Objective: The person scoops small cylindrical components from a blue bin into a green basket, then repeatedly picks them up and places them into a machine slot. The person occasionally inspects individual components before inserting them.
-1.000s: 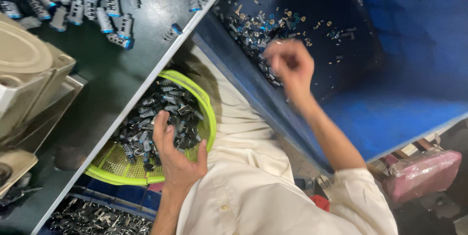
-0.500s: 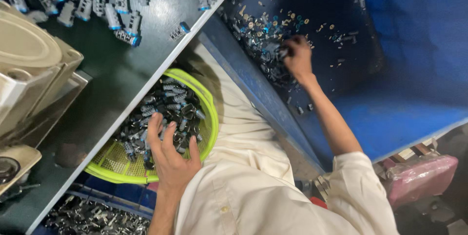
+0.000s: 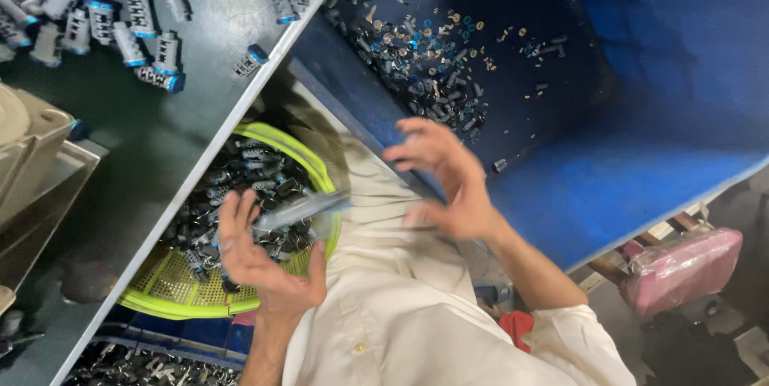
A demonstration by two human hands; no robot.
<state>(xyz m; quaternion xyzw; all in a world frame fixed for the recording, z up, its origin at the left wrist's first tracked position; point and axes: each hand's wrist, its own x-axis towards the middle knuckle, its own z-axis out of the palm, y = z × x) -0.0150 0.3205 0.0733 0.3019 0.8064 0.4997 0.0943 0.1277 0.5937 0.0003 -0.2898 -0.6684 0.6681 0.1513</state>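
Note:
My left hand (image 3: pixel 260 262) hovers palm-up with spread fingers over a yellow-green mesh basket (image 3: pixel 172 290) that holds several dark metal parts. My right hand (image 3: pixel 448 186) is above my lap, at the near wall of a large blue bin (image 3: pixel 609 186), its fingers apart and blurred by motion. Between the two hands a grey cylindrical part with a blue tip (image 3: pixel 308 208) streaks through the air over the basket's rim; neither hand seems to grip it. Small loose parts (image 3: pixel 424 58) lie in a pile inside the bin.
A dark green table (image 3: pixel 208 42) at the upper left carries several grey cylinders with blue ends (image 3: pixel 104 10). A beige machine (image 3: pixel 32 170) stands at the left edge. A tray of metal parts (image 3: pixel 136 366) lies below the basket. A pink bag (image 3: pixel 681 266) sits at the lower right.
My right hand has pulled back out of the pile in the blue bin toward the basket. A blurred grey part now passes between the hands. My left hand stayed over the basket.

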